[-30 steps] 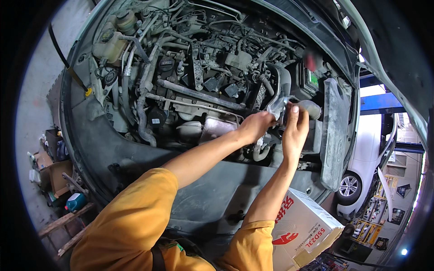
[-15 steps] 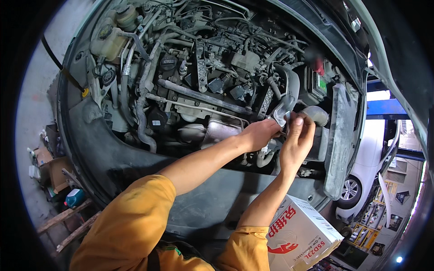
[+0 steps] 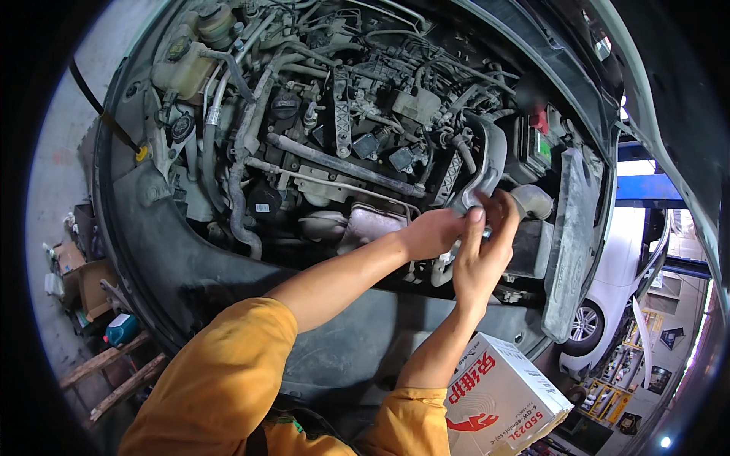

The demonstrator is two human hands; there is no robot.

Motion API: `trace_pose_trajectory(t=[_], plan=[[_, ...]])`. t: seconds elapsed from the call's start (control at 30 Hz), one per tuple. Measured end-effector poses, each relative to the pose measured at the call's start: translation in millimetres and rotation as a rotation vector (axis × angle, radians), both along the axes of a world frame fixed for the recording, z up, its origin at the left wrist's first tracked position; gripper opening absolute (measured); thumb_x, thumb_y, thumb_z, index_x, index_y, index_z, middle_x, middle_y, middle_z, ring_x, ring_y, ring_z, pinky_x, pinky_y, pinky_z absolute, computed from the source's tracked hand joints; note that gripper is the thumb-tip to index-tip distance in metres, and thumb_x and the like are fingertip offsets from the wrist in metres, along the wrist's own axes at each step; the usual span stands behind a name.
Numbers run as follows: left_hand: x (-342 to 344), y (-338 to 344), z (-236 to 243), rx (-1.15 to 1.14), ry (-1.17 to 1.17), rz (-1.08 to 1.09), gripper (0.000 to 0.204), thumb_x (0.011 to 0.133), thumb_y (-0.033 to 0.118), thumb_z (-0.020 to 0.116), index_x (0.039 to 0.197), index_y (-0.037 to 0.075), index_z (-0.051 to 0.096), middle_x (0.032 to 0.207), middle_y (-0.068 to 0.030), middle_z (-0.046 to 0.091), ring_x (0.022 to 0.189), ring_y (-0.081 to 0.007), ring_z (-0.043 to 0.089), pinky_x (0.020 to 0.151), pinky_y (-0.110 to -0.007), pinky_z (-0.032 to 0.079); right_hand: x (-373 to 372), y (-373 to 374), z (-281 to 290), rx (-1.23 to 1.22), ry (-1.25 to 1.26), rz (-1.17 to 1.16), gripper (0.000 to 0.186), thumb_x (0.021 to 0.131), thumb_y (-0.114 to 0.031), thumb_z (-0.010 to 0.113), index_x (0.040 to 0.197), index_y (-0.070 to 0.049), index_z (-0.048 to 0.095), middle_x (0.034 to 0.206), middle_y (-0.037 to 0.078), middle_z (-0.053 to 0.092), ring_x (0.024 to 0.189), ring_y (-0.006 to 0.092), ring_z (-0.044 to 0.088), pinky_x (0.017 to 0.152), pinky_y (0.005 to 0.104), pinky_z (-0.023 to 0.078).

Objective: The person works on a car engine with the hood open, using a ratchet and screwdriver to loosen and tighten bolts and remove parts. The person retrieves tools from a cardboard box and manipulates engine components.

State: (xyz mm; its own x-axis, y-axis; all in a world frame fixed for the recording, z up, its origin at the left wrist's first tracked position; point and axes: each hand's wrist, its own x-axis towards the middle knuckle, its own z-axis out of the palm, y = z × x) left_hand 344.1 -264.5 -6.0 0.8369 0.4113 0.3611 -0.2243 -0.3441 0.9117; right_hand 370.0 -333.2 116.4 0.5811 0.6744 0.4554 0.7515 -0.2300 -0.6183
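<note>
Both my hands are together at the lower end of a grey curved hose (image 3: 492, 156) at the right of a car's engine bay. My left hand (image 3: 432, 234) is closed with its fingertips at the hose's shiny lower end. My right hand (image 3: 487, 247) faces it, thumb up and fingers bent over the same spot. What lies between the right thumb and fingers is hidden. Close by to the right is the open mouth of a wide round duct (image 3: 534, 202). Below the hands another pale pipe end (image 3: 442, 272) shows.
The battery (image 3: 530, 148) with a red terminal cover sits at the back right. A long dusty cover panel (image 3: 564, 243) lies along the right edge. A white cardboard box (image 3: 502, 399) stands at the front right. The raised hood (image 3: 654, 114) borders the right side.
My right hand has moved slightly down and left, its fingers folding over nearer to the left hand. The left hand has shifted a little left. The view has tilted slightly.
</note>
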Motion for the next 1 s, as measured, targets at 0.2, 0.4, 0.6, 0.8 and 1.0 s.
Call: trace_pose_trajectory(t=[0.2,0.4,0.6,0.8,1.0], plan=[[-1,0,2,0.082,-0.048,0.135,0.019,0.086,0.01,0.061,0.103,0.0,0.061,0.099,-0.014,0.063,0.095,-0.0363,0.061,0.08,-0.043,0.052,-34,-35,8,-0.231,0.164,-0.224,0.03,0.105,-0.027,0.056,0.115,0.001,0.063,0.07,0.006,0.066,0.043,0.0079,0.054,0.043,0.0242,0.041],[4,-13,11,0.053,-0.052,0.102,0.013,0.087,0.005,0.064,0.099,0.003,0.063,0.093,-0.0122,0.064,0.096,-0.0349,0.063,0.081,-0.045,0.053,16,-36,-8,0.084,0.364,-0.33,0.033,0.105,-0.026,0.056,0.121,0.003,0.053,0.094,0.011,0.067,0.066,0.0137,0.06,0.059,0.0292,0.05],[-1,2,-9,-0.033,-0.338,-0.023,0.021,0.087,0.018,0.064,0.102,0.004,0.057,0.088,-0.0142,0.061,0.089,-0.0368,0.062,0.076,-0.044,0.05,-18,-28,21,-0.22,0.124,-0.004,0.023,0.104,-0.022,0.058,0.107,0.0,0.063,0.072,0.012,0.064,0.06,0.0135,0.054,0.058,0.0301,0.047],[-1,-3,7,0.05,0.022,0.014,0.012,0.085,0.005,0.06,0.097,0.005,0.058,0.094,-0.0133,0.066,0.099,-0.0336,0.064,0.081,-0.045,0.053,-13,-52,5,-0.31,0.146,-0.409,0.035,0.106,-0.032,0.053,0.096,0.001,0.058,0.061,0.002,0.052,0.041,0.008,0.046,0.036,0.0263,0.037],[-3,-6,8,-0.056,-0.14,-0.08,0.016,0.088,0.015,0.062,0.101,0.006,0.06,0.094,-0.0109,0.064,0.095,-0.0334,0.061,0.079,-0.043,0.051,-11,-27,26,0.0,0.547,-0.019,0.033,0.108,-0.028,0.049,0.104,0.004,0.057,0.083,0.007,0.062,0.044,0.0077,0.049,0.04,0.0219,0.037]])
